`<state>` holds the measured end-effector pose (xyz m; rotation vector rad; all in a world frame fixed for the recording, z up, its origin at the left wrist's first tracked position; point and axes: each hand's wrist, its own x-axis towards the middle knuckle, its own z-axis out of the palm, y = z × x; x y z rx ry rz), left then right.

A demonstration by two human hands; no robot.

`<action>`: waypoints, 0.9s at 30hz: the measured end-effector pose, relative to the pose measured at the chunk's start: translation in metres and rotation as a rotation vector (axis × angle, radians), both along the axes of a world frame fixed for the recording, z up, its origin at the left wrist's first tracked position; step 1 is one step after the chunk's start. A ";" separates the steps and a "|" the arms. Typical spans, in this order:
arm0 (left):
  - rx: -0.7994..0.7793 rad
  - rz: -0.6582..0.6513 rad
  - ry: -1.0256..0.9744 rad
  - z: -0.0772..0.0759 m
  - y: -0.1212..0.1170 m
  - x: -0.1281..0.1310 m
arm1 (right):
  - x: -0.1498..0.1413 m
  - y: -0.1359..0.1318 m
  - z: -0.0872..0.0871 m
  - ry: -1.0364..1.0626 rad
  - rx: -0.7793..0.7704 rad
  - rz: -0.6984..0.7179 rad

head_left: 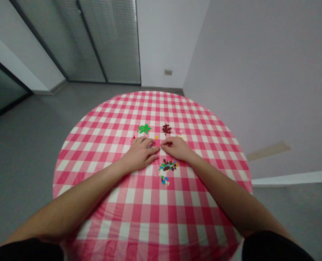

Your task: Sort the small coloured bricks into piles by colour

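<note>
My left hand (140, 154) and my right hand (177, 148) rest on a round table with a red-and-white checked cloth (150, 206). Their fingertips meet at the middle, both hands curled in a pinch; what they hold is too small to name. Just below the right hand lies a mixed pile of tiny coloured pieces (168, 166), with a smaller cluster (164, 180) nearer me. Beyond the hands sit a green pile (144, 128) and a dark brown pile (166, 129). A single yellow piece (156, 137) and a red piece (134, 137) lie by the fingers.
The table edge curves round on all sides. Grey floor surrounds it, a pale wall stands at the right, and glass panels with blinds (109, 40) are at the back left. A pale cream pile (182, 136) lies beside the right hand.
</note>
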<state>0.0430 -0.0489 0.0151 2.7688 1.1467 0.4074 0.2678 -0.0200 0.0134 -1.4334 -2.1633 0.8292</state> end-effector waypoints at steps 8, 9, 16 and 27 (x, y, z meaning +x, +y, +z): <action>0.035 0.085 0.014 -0.001 0.004 -0.002 | 0.002 0.000 -0.001 0.015 0.006 0.000; 0.038 0.102 0.021 -0.002 0.005 -0.003 | 0.002 0.001 -0.001 0.016 0.005 0.001; 0.047 0.198 0.029 -0.004 0.010 -0.003 | 0.002 0.002 -0.004 -0.002 0.024 0.031; 0.091 0.290 0.022 -0.007 0.015 -0.004 | 0.000 0.000 -0.004 0.009 0.010 0.030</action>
